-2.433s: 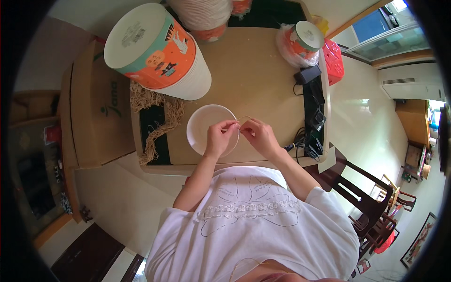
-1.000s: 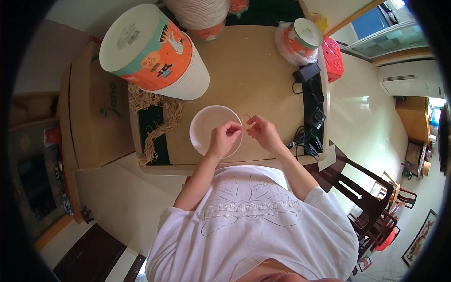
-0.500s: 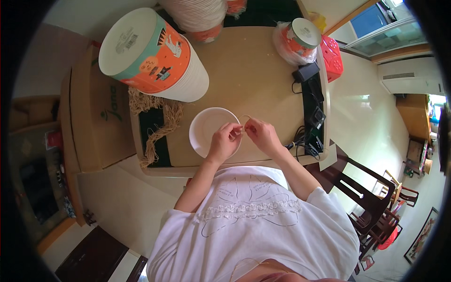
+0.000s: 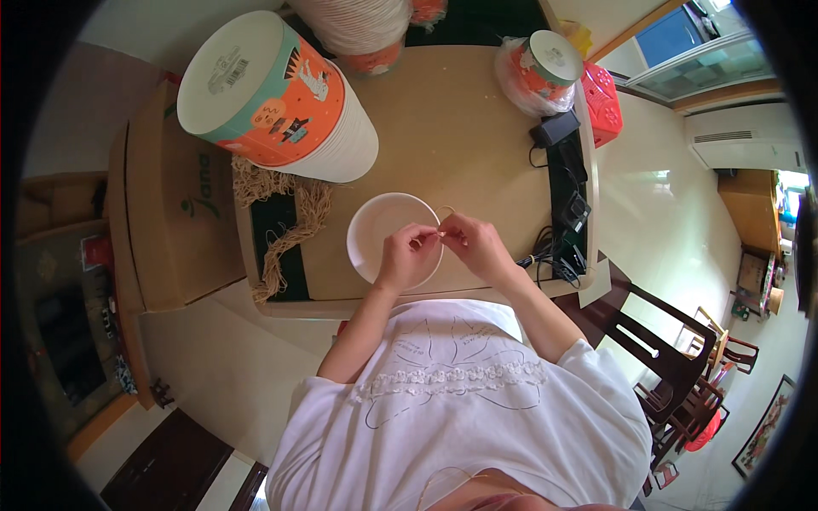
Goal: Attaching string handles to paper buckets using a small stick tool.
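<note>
A white round paper tub, open side up, stands near the table's front edge. My left hand reaches over its near right part, fingers pinched at the rim. Against those fingertips my right hand is pinched too. A thin tan cord curves out above the right fingers, and a short bit of it shows where the fingertips meet. Whether the cord passes through the tub's wall is hidden by my fingers. Left of the tub lies a loose bundle of tan cords.
A tall stack of orange-and-green printed paper tubs stands upside down behind the cords. Another white stack is farther back. At right are a plastic-wrapped tub, a black adapter and cables. A cardboard box adjoins the table's left side.
The tub has shifted slightly to the right. Both hands stay pinched at its rim, with the left fingertips now closer to the right ones.
</note>
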{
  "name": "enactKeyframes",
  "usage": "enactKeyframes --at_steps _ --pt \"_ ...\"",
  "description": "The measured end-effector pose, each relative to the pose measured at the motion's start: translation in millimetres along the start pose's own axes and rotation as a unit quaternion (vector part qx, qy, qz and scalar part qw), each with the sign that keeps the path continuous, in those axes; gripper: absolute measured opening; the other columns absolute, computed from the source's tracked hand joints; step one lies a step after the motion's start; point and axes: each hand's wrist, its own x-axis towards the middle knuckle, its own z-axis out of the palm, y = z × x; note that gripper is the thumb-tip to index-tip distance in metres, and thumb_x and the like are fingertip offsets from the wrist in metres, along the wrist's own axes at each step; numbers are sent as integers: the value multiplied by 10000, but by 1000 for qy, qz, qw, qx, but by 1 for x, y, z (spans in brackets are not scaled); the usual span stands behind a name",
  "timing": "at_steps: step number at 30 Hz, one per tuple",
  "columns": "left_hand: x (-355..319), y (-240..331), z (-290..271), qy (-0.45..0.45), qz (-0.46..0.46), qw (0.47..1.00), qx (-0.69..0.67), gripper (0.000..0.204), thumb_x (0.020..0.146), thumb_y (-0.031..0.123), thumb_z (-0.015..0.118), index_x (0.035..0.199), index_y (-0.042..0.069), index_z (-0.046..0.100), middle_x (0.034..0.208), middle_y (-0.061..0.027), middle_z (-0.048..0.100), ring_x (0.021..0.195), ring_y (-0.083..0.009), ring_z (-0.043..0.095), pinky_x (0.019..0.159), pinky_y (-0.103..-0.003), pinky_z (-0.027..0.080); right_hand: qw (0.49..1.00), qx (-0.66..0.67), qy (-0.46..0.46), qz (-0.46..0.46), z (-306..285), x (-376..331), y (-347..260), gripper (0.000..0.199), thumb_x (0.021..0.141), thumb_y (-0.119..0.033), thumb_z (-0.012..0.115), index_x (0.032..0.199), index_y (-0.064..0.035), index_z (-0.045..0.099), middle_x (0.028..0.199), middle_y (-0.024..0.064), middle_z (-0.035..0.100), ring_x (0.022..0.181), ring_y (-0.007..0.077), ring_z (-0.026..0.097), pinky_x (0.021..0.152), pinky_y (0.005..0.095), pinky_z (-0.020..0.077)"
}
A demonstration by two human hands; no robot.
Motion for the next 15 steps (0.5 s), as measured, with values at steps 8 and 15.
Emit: enactKeyframes --at_steps 8,15 --pt "3 3 1 2 -58 997 -44 67 821 23 644 883 21 669 796 -69 678 689 -111 631 619 -243 506 992 -117 -9 36 5 -2 6 85 807 -64 597 873 -15 620 846 163 640 759 348 619 671 407 504" --pt "4 -5 1 -6 -33 998 -48 100 827 32 640 922 34 672 812 -63 687 702 -110 634 625 -239 504 998 -47 -23 24 -1 -3 -7 77 816 -75 603 870 -21 611 832 156 635 741 335 618 644 384 496"
